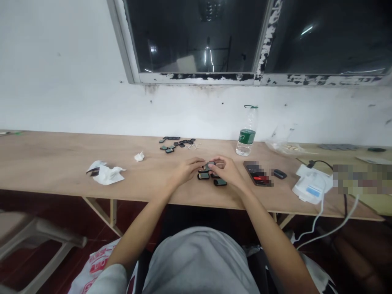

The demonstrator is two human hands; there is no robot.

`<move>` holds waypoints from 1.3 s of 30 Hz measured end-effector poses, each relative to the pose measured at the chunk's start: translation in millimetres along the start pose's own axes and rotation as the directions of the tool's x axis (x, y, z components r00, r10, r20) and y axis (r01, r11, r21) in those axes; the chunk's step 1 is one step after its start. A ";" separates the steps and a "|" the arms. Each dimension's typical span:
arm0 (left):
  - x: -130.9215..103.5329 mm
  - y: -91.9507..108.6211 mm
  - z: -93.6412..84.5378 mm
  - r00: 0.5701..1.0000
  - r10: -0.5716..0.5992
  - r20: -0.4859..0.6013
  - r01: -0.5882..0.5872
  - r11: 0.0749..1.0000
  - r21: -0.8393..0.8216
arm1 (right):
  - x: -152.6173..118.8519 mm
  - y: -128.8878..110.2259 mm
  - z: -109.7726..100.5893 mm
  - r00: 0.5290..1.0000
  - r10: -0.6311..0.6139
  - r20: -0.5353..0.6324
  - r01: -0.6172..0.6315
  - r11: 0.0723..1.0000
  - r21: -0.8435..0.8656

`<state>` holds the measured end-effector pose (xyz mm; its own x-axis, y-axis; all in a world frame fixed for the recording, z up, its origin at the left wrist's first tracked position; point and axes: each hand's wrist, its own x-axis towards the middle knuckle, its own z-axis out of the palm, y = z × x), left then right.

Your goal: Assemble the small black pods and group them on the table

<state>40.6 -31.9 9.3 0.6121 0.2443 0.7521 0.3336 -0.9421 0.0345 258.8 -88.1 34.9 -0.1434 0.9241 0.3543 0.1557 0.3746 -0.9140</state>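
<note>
A small black device with a grey screen-like face (210,165) is held just above the table, between my two hands. My right hand (226,170) pinches it from the right, thumb across its front. My left hand (189,170) closes its fingertips on the left end; part of the grip is hidden. Right below lie more such pieces: one at the left (203,175), one nearer the front edge (219,182), and one partly covered by my right hand.
Further back on the wooden table (70,163) are several similar black pieces (179,143) and small white bits. Crumpled tissues (108,174) lie left. To the right are a water bottle (246,136), a phone (257,173), a black oval object (279,174) and a white box with cables (312,183).
</note>
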 end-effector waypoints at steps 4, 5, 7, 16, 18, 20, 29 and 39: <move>-0.7 -1.3 -1.3 1.000 0.024 -0.012 -0.024 1.000 0.013 | 0.0 0.2 -0.7 1.000 -0.017 0.018 0.016 0.999 0.029; -0.7 -1.2 -1.7 0.999 0.027 -0.021 -0.027 0.999 0.017 | -0.1 0.2 -0.9 1.000 -0.021 0.023 0.020 0.999 0.032; -0.5 -1.0 -2.1 0.999 0.021 -0.033 -0.020 1.000 0.018 | -0.5 -0.4 -1.3 0.999 -0.029 0.026 0.029 0.999 0.026; -3.6 -1.3 0.6 0.998 -0.059 -0.025 0.061 0.997 0.055 | -0.7 -2.6 1.8 0.999 -0.049 0.007 0.049 0.998 0.028; -3.5 -1.1 -0.5 0.998 -0.054 -0.016 0.055 0.998 0.043 | -0.3 -0.9 1.5 0.999 -0.052 -0.003 0.052 0.998 0.024; -2.5 -0.5 -1.9 0.998 -0.056 0.006 0.056 0.998 0.023 | 0.0 0.8 0.8 0.999 -0.054 -0.006 0.054 0.998 0.024; -2.0 -0.1 2.6 0.997 -0.079 -0.007 0.079 0.997 -0.011 | 3.2 5.6 0.4 0.999 -0.047 0.003 0.047 0.997 0.066; -8.5 -24.0 -22.0 0.857 -0.508 0.087 0.511 0.859 -0.021 | 5.2 27.2 0.1 0.997 -0.018 0.072 0.030 0.984 -0.178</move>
<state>11.6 -16.4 16.5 0.4173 0.7077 0.5701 0.5846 -0.6894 0.4278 262.2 -73.2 11.9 -0.2162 0.9094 0.3554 0.3227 0.4101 -0.8530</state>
